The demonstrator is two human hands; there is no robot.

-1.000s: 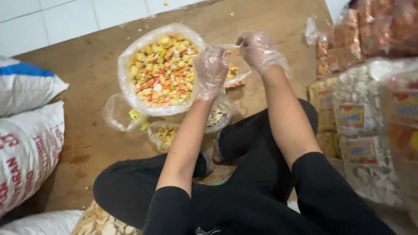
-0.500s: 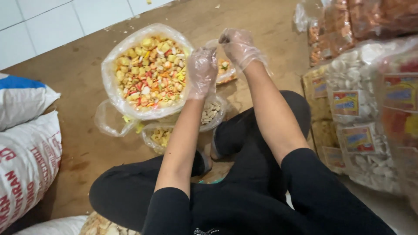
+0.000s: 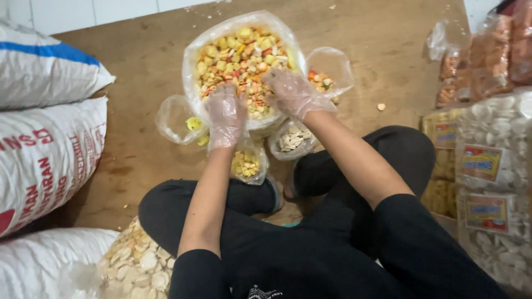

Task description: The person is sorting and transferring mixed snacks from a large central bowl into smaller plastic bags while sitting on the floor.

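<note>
Gloved hands at a big bag of mixed snacks, seen from above.
Left hand (image 3: 224, 115) and right hand (image 3: 289, 92) rest loosely spread, grasping nothing, on the colourful snack bag (image 3: 244, 52)'s near rim; smaller bags (image 3: 292, 138) lie below them on the floor (image 3: 138, 166).

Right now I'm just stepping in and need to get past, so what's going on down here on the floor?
A person sits on the brown floor wearing thin clear plastic gloves. Both the left hand and the right hand reach into a big open plastic bag of mixed coloured crackers. Small clear bags with a few crackers lie around it. White sacks are stacked to the left, and packed snack bags sit to the right.
</note>
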